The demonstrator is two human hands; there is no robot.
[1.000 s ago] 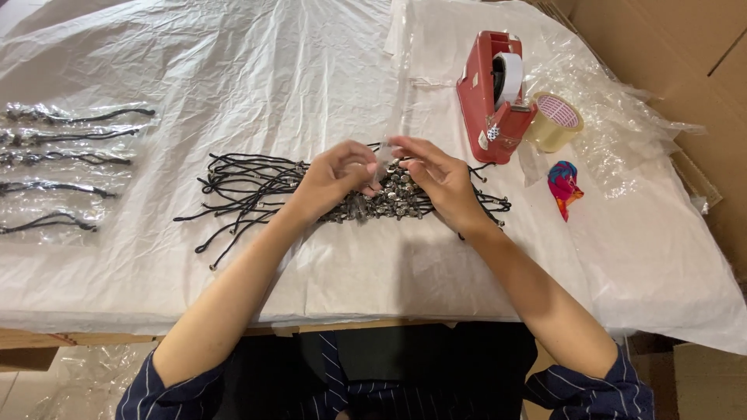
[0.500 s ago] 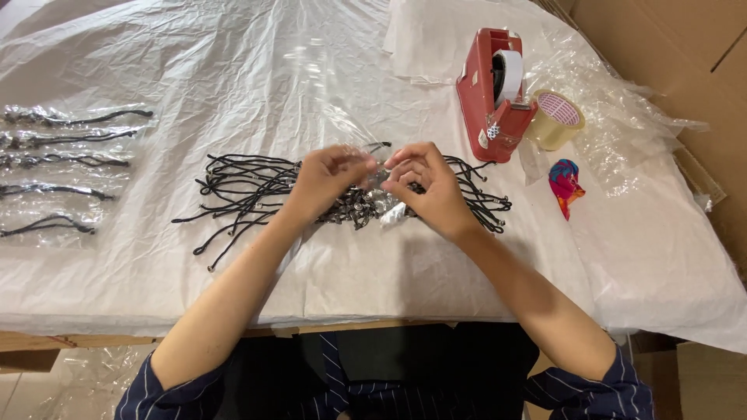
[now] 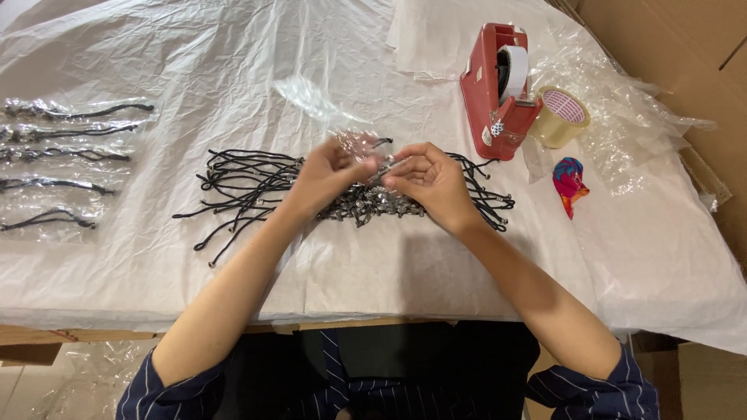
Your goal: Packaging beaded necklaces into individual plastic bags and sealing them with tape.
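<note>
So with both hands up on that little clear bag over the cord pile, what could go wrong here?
The left hand and right hand pinch a thin clear bag right above the pile of black cords; loose cords could snag and drag along. The slippery plastic sheet may also shift beneath them.

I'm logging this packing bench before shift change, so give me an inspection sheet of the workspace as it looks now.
Surface: table covered with crinkled white plastic sheeting.
Job's things: pile of black cord bracelets with beaded middles under the hands; a clear plastic sleeve held up at the fingertips.
Clutter: red tape dispenser, roll of clear tape, small multicoloured cloth piece, loose clear plastic at far right.
Hands: left hand and right hand meet over the pile, pinching a bracelet and the sleeve.
Cables: nothing seen.
Surroundings: row of bagged bracelets at left; cardboard at upper right.
</note>
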